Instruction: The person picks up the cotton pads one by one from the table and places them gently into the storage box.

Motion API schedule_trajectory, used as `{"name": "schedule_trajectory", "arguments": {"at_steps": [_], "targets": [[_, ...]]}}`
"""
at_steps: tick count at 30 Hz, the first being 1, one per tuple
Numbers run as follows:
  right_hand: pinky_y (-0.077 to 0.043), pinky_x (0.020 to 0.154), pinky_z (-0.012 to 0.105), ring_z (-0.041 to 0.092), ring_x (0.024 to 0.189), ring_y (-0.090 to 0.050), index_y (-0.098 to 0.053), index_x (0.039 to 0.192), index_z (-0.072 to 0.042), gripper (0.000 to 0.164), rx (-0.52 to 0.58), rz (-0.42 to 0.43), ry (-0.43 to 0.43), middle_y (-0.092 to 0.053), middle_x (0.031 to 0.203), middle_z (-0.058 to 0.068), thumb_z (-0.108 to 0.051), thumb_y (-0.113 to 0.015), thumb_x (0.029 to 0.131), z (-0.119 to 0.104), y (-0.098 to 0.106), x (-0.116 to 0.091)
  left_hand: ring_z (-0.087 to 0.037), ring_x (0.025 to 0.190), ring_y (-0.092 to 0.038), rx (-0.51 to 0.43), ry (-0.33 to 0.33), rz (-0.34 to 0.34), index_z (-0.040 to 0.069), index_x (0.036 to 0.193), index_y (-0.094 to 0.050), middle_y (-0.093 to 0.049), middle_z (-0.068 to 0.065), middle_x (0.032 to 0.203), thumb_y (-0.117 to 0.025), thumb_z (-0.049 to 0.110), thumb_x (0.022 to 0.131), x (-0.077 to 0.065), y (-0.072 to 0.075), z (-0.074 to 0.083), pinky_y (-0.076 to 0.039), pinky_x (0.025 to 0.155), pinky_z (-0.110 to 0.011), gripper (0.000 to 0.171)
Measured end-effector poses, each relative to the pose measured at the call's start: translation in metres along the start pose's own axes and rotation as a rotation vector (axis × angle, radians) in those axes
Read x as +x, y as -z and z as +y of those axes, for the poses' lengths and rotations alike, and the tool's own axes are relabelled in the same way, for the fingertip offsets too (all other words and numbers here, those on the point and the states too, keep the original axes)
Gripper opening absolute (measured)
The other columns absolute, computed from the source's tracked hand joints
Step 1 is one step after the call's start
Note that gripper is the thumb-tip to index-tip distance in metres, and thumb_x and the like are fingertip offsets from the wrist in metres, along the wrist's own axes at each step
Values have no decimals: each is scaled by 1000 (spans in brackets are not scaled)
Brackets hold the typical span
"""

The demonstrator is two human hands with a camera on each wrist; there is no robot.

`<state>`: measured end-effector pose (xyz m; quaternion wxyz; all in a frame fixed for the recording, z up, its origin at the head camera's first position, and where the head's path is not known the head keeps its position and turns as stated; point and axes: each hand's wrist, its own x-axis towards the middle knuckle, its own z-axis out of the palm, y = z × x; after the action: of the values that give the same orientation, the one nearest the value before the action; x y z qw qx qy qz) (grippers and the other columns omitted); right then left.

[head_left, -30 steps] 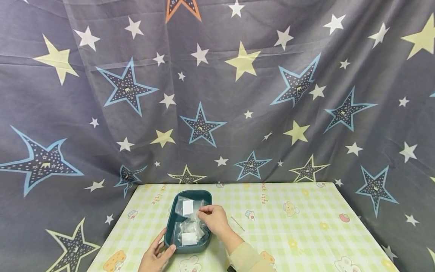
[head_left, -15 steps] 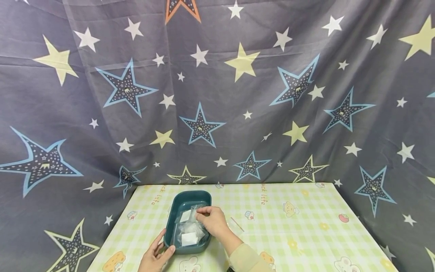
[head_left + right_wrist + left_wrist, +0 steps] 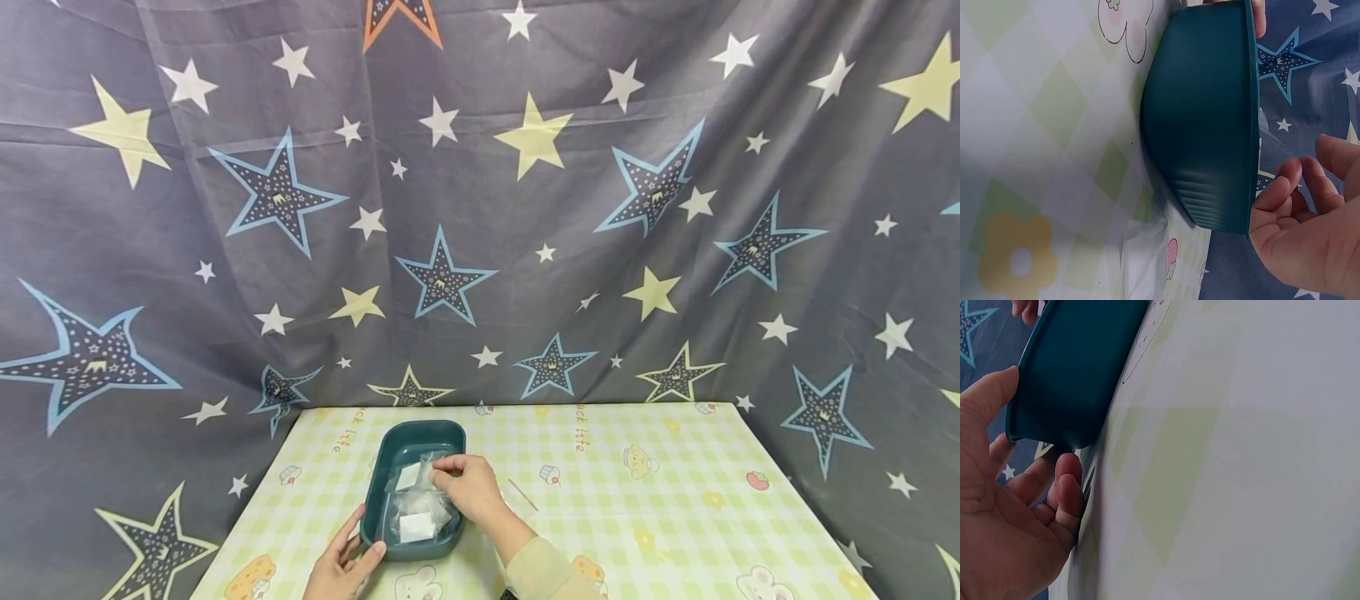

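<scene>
A dark teal plastic tray (image 3: pixel 408 433) with raised walls stands on the table in the head view. Inside lie clear plastic bags with white labels, one farther bag (image 3: pixel 409 476) and one nearer bag (image 3: pixel 417 527), overlapping. My left hand (image 3: pixel 345 558) holds the tray's near left corner; the left wrist view has the thumb on the rim and other fingers around the corner. Over the right wall, my right hand (image 3: pixel 472 492) pinches the farther bag's edge between thumb and index finger. The right wrist view shows those fingers curled above the rim, the bag mostly hidden by the wall.
Right of the tray, a clear bag with a thin reddish line (image 3: pixel 522 494) lies on the green checked tablecloth (image 3: pixel 637 500); a translucent sheet (image 3: pixel 1144 259) shows there in the right wrist view. A grey star-patterned curtain (image 3: pixel 480 208) hangs behind and beside the table.
The farther bag has shifted toward the tray's near side, baring the tray's far end. My right hand has moved slightly; the left hand keeps its hold on the corner.
</scene>
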<state>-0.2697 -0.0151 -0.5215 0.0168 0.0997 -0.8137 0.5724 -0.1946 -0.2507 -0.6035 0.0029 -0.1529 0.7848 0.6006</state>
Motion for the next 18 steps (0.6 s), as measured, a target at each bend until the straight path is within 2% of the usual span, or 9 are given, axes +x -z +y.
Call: {"name": "schedule_trajectory", "arguments": {"at_steps": [11,18], "targets": [[-58,83,27,18,102,-71,-84,108,-5,19,18,-6,5,-80,110,6,-18,-81,95,3,1,1,-38,129,-70,12,-2,4,18,167,-40,-60,-31,150,-86,53,88,1,-1,1,-57,77,-23,98],[-57,81,25,17,99,-70,-83,109,-2,21,28,-10,4,-80,109,7,-17,-80,95,4,2,1,-43,139,-62,15,8,7,22,167,-40,-59,-30,151,-86,55,87,-1,-1,0,-55,78,-22,99]]}}
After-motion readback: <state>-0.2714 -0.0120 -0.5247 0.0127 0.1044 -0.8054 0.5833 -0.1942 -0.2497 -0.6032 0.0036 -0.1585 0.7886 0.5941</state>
